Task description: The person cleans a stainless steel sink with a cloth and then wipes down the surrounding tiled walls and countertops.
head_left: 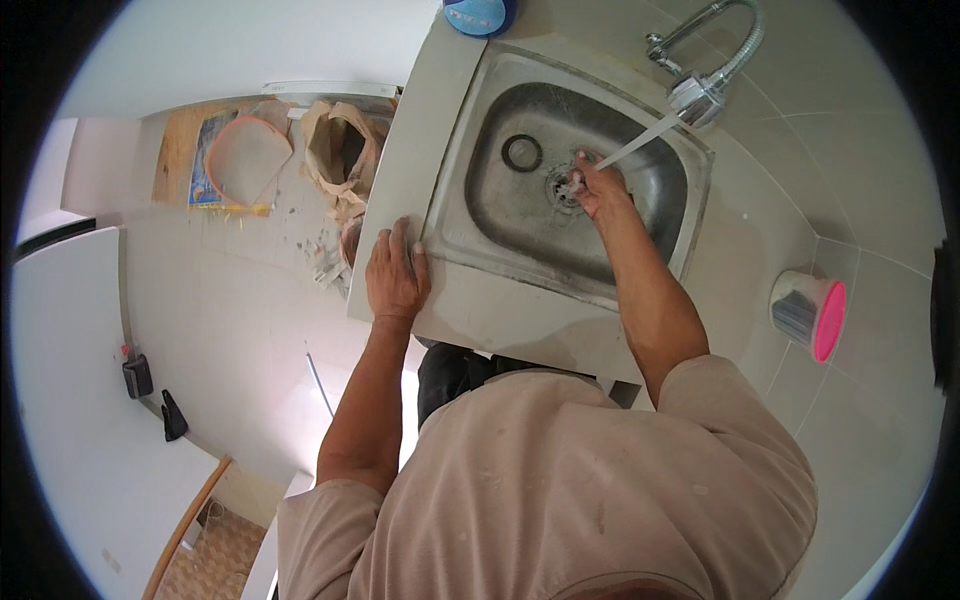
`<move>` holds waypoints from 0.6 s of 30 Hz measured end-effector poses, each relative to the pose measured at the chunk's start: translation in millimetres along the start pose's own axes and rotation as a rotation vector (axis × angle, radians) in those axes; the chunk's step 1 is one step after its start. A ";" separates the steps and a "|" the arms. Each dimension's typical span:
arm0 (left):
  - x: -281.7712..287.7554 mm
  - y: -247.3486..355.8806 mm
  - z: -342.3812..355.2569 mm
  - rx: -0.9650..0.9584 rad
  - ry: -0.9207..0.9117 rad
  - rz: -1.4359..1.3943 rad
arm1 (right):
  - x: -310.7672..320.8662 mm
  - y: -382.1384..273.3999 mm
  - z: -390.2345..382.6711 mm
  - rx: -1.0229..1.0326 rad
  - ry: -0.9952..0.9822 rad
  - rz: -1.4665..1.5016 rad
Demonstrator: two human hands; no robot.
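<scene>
My right hand is down in the steel sink, right over the drain. Its fingers are bent inward around a small pale pinkish patch that I cannot make out. From the chrome faucet, a stream of water runs down to this hand. A dark round ring lies on the sink floor, up and left of the drain. My left hand rests on the left front corner of the counter, fingers stretched out, holding nothing.
On the counter to the right lies a clear tub with a pink lid. A blue container stands at the far left of the sink. Below on the floor are an open brown paper bag, an orange hoop and scattered debris.
</scene>
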State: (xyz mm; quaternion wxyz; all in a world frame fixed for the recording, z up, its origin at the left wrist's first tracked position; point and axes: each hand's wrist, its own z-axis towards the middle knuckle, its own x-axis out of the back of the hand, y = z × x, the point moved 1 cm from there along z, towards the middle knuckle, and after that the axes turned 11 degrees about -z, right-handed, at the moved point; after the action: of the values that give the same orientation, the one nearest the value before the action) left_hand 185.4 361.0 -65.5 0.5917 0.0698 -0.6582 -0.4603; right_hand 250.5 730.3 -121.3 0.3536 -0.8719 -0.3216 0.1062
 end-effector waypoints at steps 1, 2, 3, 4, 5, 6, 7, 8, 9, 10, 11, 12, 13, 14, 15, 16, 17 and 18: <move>1.0 -1.5 -1.1 0.011 -0.009 0.004 | -6.9 -1.8 -4.8 -0.010 -0.008 -0.005; 2.0 -3.4 -2.7 0.022 -0.016 0.007 | -17.5 -9.4 -14.8 -0.064 0.018 -0.060; 2.7 -5.0 -5.1 0.037 -0.015 0.012 | -25.8 -12.3 -21.7 -0.116 0.043 -0.117; 4.5 -5.6 -5.4 0.055 -0.028 0.012 | -29.7 -8.7 -20.5 -0.119 0.033 -0.123; 5.2 -6.7 -6.2 0.076 -0.038 0.013 | -33.4 -4.9 -18.7 -0.048 0.042 -0.049; -0.8 -10.5 -9.2 0.091 -0.029 0.018 | -37.3 -1.4 -17.7 0.022 0.050 0.023; -4.4 -17.6 -14.2 0.027 0.032 0.056 | -38.7 2.4 -13.3 0.024 0.012 0.047; -5.1 -21.6 -14.7 -0.039 0.090 0.101 | -30.9 5.9 -3.4 0.023 -0.027 0.075; -3.1 -16.3 -9.2 0.011 0.037 0.065 | -20.6 11.1 8.5 0.025 -0.015 0.077; -1.9 -9.7 -3.8 0.062 -0.010 0.028 | -11.5 14.6 19.5 0.028 -0.004 0.078; -1.7 -9.0 -2.1 0.052 -0.008 0.025 | -3.0 13.9 28.0 0.017 0.002 0.045; -1.2 -9.2 -0.9 0.041 -0.006 0.016 | -2.9 14.4 29.4 0.009 0.012 0.009; 1.9 -11.2 -4.6 0.085 -0.051 0.014 | -20.4 13.6 14.4 -0.038 0.101 -0.015; 6.7 -12.6 -9.4 0.115 -0.028 0.033 | -37.4 8.6 -5.3 -0.078 0.193 -0.041; 8.7 -9.9 -8.9 0.116 -0.051 0.009 | -35.9 9.7 -7.2 -0.072 0.171 -0.049; 8.8 -7.8 -6.3 0.112 -0.076 -0.018 | -26.3 9.5 -0.6 -0.109 0.172 -0.078; 6.7 -9.2 -7.8 0.097 -0.060 0.012 | -24.8 9.2 -0.7 -0.128 0.161 -0.103; 5.9 -11.6 -9.9 0.111 -0.043 0.023 | -24.6 9.9 -0.5 -0.148 0.147 -0.126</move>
State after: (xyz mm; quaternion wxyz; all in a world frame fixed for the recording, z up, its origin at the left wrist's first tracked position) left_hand 186.8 345.5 -70.5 0.5778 0.0852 -0.6960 -0.4177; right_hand 236.5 709.0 -128.7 0.3168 -0.8791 -0.3560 -0.0043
